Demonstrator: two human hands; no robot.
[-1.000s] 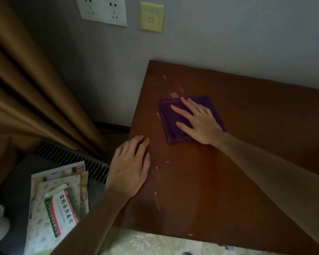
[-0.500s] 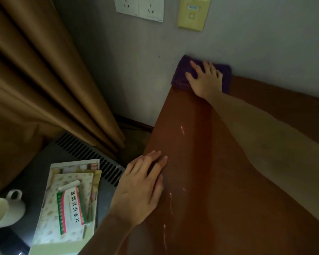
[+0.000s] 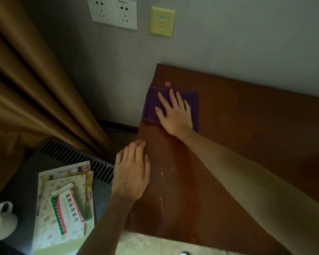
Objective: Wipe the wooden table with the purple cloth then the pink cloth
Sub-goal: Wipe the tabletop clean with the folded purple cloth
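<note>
you can see a medicine box [image 3: 67, 210] at lower left with red and green stripes and chinese characters, too blurred to read surely. the purple cloth [image 3: 153, 105] is a dark folded square with stitched border, lying at the far left corner of the wooden table [image 3: 247, 137]. your right hand [image 3: 175, 115] presses flat on it, fingers spread. your left hand [image 3: 132, 172] lies flat on the table edge, holding nothing.

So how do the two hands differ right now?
The right hand lies with fingers spread on the purple cloth, far along the wooden table near the wall; the left hand has fingers together, on bare wood at the table's left edge, nearer the person. The right arm stretches out; the left is bent in. Both lie flat, palm down.
</note>
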